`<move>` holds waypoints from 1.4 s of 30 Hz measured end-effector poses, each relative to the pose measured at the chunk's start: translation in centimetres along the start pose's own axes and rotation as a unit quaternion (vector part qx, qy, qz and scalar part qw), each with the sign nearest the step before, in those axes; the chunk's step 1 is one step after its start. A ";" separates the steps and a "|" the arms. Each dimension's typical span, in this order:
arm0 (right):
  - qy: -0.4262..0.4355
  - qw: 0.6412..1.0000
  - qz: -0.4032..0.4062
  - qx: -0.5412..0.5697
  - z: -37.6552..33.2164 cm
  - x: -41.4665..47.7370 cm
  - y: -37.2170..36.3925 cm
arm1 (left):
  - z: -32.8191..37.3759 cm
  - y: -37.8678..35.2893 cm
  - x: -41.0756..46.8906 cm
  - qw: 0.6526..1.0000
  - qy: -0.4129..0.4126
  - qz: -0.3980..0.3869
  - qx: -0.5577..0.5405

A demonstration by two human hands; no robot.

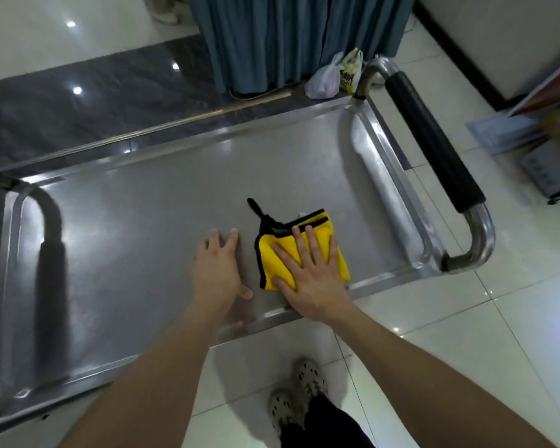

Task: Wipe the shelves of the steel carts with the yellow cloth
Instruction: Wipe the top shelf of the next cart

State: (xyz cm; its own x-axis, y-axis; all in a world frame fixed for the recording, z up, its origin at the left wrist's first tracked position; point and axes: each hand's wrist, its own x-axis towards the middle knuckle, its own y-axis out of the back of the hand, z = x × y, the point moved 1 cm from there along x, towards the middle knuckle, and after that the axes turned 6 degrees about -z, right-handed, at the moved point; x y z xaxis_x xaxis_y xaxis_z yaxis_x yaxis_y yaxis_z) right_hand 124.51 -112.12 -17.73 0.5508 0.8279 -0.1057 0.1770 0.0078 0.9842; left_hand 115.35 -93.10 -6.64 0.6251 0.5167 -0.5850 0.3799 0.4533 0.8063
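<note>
Now | right hand (311,273) flat on yellow cloth (274,257) | left hand (219,266) flat on shelf (143,205)

Your forearms (162,367) were bare from the lower edge of the view up to the wrists, and your left hand (219,266) and right hand (311,279) were uncovered too. You wore pale, clog-style shoes (307,379) with rounded toes, their uppers dotted with dark marks, either holes or spots. Your trousers (330,425) were dark, nearly black, and their hems lay over the backs of the shoes.
</note>
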 end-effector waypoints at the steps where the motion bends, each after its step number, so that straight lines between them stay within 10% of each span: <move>1: 0.005 1.000 -0.007 -0.007 0.3 -1.0 0.2 | 0.0 -0.1 -0.1 1.000 -0.001 -0.001 -0.002; 13: -0.102 0.989 -0.099 0.026 12.3 -4.0 3.0 | -0.4 -0.5 0.1 0.999 -0.006 0.024 0.025; 23: -0.164 0.978 -0.116 0.060 20.6 15.8 7.2 | 0.2 0.1 1.9 0.999 0.031 -0.007 0.014; 32: -0.070 0.989 -0.124 0.041 11.1 31.1 6.5 | 0.6 0.5 3.0 0.998 0.061 -0.020 -0.027; 42: 0.077 0.996 -0.052 0.007 3.7 24.6 2.8 | 0.0 1.2 3.1 0.998 0.061 0.009 -0.009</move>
State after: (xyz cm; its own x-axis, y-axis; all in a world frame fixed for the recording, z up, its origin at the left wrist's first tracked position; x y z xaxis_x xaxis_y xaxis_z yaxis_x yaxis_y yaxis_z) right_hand 141.55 -93.75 -18.09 0.3972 0.8994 -0.1826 0.2386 0.0909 0.9668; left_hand 117.76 -90.94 -7.54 0.5433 0.6087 -0.5782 0.3575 0.4555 0.8153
